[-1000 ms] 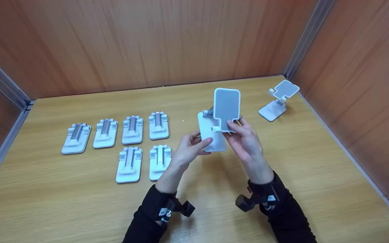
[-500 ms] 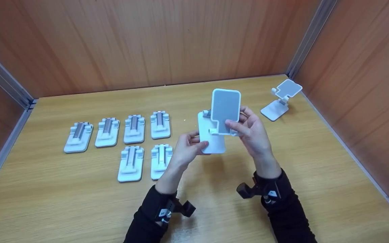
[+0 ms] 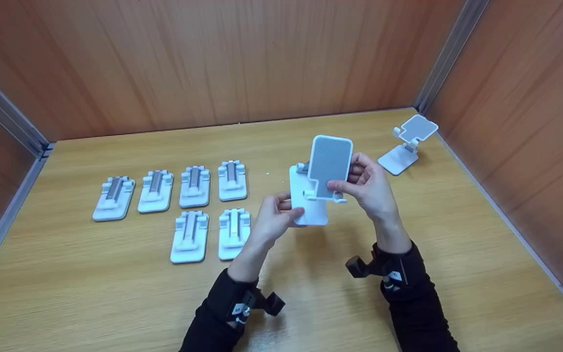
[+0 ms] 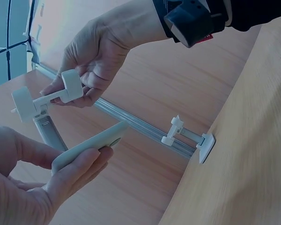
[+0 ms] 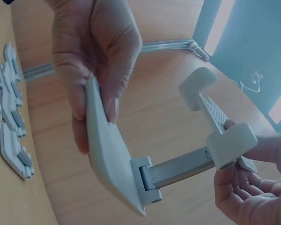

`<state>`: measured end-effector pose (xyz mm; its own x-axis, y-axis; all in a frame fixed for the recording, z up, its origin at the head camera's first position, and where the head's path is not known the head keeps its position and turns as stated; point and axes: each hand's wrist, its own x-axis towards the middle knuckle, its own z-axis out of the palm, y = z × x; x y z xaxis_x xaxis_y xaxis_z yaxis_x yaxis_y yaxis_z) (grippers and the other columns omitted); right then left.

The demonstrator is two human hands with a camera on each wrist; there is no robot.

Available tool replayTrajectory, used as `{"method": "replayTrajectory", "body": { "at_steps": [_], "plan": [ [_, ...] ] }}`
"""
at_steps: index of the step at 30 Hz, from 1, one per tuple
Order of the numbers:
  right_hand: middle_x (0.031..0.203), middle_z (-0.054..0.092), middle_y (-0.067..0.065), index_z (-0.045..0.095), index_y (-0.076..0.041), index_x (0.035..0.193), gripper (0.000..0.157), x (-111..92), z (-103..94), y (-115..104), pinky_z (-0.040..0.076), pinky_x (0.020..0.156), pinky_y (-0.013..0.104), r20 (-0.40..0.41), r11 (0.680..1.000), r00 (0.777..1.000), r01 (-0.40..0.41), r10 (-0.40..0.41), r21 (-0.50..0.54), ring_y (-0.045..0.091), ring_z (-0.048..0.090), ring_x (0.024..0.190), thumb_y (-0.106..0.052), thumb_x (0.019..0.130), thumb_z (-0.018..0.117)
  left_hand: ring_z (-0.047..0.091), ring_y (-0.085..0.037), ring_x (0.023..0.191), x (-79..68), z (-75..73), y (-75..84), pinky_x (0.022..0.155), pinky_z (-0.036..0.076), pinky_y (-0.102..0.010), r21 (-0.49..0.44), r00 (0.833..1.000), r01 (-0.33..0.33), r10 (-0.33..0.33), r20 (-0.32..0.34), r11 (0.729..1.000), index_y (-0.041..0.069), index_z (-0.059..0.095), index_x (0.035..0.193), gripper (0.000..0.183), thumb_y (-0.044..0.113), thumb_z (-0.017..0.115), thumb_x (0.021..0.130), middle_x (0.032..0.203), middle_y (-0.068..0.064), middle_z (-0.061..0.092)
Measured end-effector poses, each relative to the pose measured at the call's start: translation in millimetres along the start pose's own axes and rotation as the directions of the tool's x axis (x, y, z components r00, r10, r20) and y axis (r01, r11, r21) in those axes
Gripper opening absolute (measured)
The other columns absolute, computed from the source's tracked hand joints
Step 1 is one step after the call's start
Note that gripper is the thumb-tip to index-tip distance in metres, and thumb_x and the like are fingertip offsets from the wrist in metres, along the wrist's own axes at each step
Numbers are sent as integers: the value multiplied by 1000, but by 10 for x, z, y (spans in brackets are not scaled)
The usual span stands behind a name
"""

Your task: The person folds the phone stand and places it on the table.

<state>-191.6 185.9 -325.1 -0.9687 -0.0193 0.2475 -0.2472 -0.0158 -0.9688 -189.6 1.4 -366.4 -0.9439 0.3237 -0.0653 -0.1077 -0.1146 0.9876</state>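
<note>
An unfolded white phone stand (image 3: pixel 331 159) with a grey pad on its upper plate is held above the table, between both hands. My left hand (image 3: pixel 272 220) pinches the stand's flat base (image 4: pixel 89 146) by its lower left edge, thumb on top and fingers beneath. With thumb on the pad and fingers behind, my right hand (image 3: pixel 373 188) grips the upper plate near its lower right side. A metal arm (image 5: pixel 182 167) links base and plate; the head view mostly hides it behind the plate.
Several folded phone stands (image 3: pixel 189 237) lie in two rows on the left of the wooden table (image 3: pixel 91 283). Another unfolded stand (image 3: pixel 399 159) stands at the back right. Wood-grain panels (image 3: pixel 242 58) enclose the table at the back and sides.
My right hand has shifted slightly up and right along the upper plate. That plate has dropped a little and now leans to the right. My left hand keeps its hold on the base.
</note>
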Motion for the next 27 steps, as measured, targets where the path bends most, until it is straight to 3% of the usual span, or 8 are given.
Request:
{"method": "replayTrajectory", "body": {
  "at_steps": [7,14,18,23,27],
  "plan": [
    [99,61,14,54,5,109,50,6,89,82,51,78,34,31,996,998,60,-58,-62,25,59,90,7,64,74,60,-33,89,-3,-20,22,68,55,-35,-38,999,-30,29,-39,999,-16,41,120,37,-12,46,83,102,-31,57],
    [91,63,13,57,7,102,44,9,156,176,53,70,33,-5,974,976,219,-220,-56,26,60,83,9,61,75,59,-33,92,-14,-22,32,69,54,-35,-56,998,-48,46,-32,997,-15,41,121,37,-10,46,85,104,-31,56],
    [87,65,12,59,8,93,34,35,193,253,54,68,32,-66,932,934,343,-352,-119,23,62,79,6,63,75,59,-33,91,-33,2,32,68,55,-35,-82,999,-49,48,-12,995,-16,41,120,36,-10,47,84,103,-32,56],
    [81,65,11,57,6,79,20,83,218,341,53,64,29,-94,855,861,472,-499,-215,19,63,75,7,67,72,59,-32,93,-53,26,50,69,54,-34,-85,1000,-23,22,-6,996,-15,41,121,37,-10,48,85,104,-30,56],
    [75,63,8,53,3,71,20,110,226,377,51,63,24,-101,781,799,541,-593,-312,15,60,72,7,67,72,59,-33,93,-62,44,55,69,54,-34,-72,1000,-11,10,-11,997,-16,41,120,38,-10,49,84,104,-30,56]
  ]
}}
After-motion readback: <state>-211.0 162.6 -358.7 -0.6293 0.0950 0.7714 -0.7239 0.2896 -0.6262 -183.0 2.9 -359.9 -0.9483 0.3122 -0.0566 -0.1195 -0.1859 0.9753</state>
